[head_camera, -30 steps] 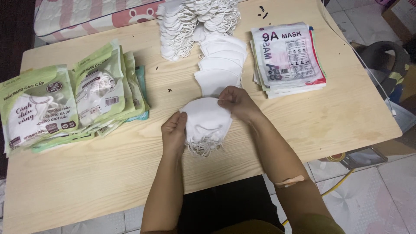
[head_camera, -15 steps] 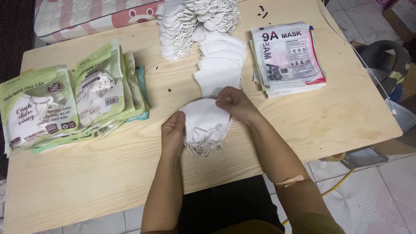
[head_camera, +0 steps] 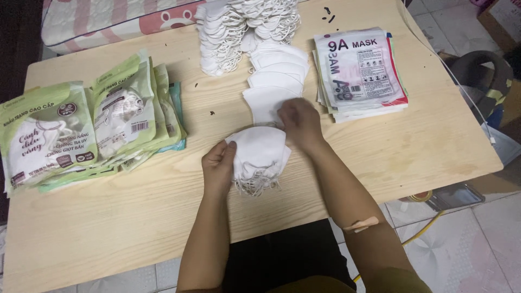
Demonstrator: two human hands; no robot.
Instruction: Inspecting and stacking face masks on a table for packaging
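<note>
Masks (head_camera: pixel 259 154) gripped by both hands, fingers curled.

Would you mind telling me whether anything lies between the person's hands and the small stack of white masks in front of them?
Nothing visible does: the left hand already grips the stack of white masks at its left edge, and the right hand rests on its top right.

**A home turned into a small mask-packing station**

This looks like a room in a home used for piecework. A light wooden table (head_camera: pixel 135 217) stands on a pale tiled floor (head_camera: pixel 477 244). At 11 o'clock a pink and white cartoon-print cushion (head_camera: pixel 108 21) lies against the table edge, a household touch. Stock covers the tabletop: green retail pouches (head_camera: pixel 81 130) at 9 o'clock, loose white masks (head_camera: pixel 239 27) at 12, flat printed bags (head_camera: pixel 361 70) at 1. A white cable (head_camera: pixel 461 87) trails off at 3 o'clock
</note>
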